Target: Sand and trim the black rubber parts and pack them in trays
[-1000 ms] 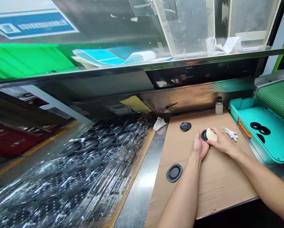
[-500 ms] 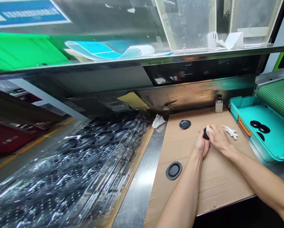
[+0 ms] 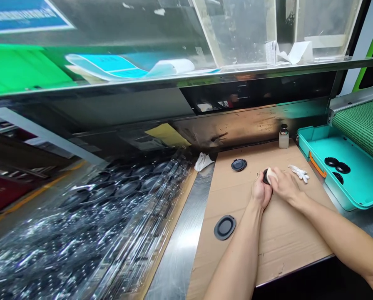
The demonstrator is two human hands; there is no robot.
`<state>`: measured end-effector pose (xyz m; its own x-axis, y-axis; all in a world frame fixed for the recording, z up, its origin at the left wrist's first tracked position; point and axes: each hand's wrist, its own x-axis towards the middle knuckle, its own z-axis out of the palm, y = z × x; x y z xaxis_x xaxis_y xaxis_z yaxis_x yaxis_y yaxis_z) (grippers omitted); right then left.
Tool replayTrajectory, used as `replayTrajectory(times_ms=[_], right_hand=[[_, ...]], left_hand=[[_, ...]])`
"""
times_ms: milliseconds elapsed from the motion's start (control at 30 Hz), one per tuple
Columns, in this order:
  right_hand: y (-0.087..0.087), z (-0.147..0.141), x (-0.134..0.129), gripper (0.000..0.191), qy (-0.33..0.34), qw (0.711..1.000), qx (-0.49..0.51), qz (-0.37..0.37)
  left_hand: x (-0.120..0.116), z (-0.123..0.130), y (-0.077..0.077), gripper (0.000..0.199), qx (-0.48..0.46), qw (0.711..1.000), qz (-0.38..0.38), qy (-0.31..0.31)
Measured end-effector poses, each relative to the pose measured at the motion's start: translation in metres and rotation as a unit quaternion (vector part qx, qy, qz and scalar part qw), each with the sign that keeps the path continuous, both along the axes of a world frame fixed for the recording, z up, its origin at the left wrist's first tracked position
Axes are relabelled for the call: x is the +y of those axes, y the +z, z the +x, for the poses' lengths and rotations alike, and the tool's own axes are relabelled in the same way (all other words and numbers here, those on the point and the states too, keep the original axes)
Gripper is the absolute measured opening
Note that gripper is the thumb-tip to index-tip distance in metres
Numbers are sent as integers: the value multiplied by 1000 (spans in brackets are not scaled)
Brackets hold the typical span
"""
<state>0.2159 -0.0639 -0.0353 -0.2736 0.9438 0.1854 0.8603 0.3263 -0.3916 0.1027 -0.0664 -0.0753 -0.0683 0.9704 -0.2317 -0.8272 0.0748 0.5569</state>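
Over the cardboard sheet [image 3: 286, 233], my left hand [image 3: 261, 191] is closed around a small black round part [image 3: 265, 176]. My right hand [image 3: 284, 183] is closed on a whitish pad [image 3: 271, 174], which it presses against the black part; whether it is cloth or sponge I cannot tell. Two dark round covers lie flat on the cardboard: one cover [image 3: 239, 165] is beyond and left of my hands, the other cover [image 3: 225, 227] is left of my left forearm. A white glove [image 3: 299, 173] rests just right of my right hand.
Clear plastic trays [image 3: 89, 241] with many dark round parts fill the left side. A teal bin [image 3: 361, 183] at right holds several black rings beside a green conveyor belt [image 3: 364, 125]. A small bottle [image 3: 284, 137] and crumpled white cloth [image 3: 203, 161] stand behind; a metal shelf [image 3: 186, 76] runs above.
The view has shifted slightly, moving everything a little to the left. Both hands keep their grip, with the pad still against the black part.
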Motion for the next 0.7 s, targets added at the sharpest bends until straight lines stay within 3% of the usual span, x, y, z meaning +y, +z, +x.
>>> replayTrajectory(times_ms=[100, 167, 233, 333, 433, 600, 700], right_hand=[[-4, 5, 2, 31, -33, 999, 37, -8], [-10, 6, 3, 26, 16, 995, 99, -16], [-16, 6, 5, 21, 63, 982, 177, -25], [-22, 3, 11, 19, 56, 955, 286, -48], [-22, 4, 18, 23, 67, 928, 348, -118], [-16, 26, 27, 22, 134, 911, 307, -240], [-12, 33, 27, 22, 93, 954, 234, -163]], left_hand=[[-1, -2, 2, 30, -1, 1000, -4, 8], [-1, -3, 2, 33, -4, 1000, -3, -6], [0, -2, 1, 36, -4, 1000, 4, -22], [0, 0, -1, 33, 17, 999, 24, -19], [-1, 1, -1, 32, 41, 999, 18, -22], [-5, 0, 2, 38, 30, 999, 12, -39], [-3, 0, 2, 37, 31, 999, 22, -32]])
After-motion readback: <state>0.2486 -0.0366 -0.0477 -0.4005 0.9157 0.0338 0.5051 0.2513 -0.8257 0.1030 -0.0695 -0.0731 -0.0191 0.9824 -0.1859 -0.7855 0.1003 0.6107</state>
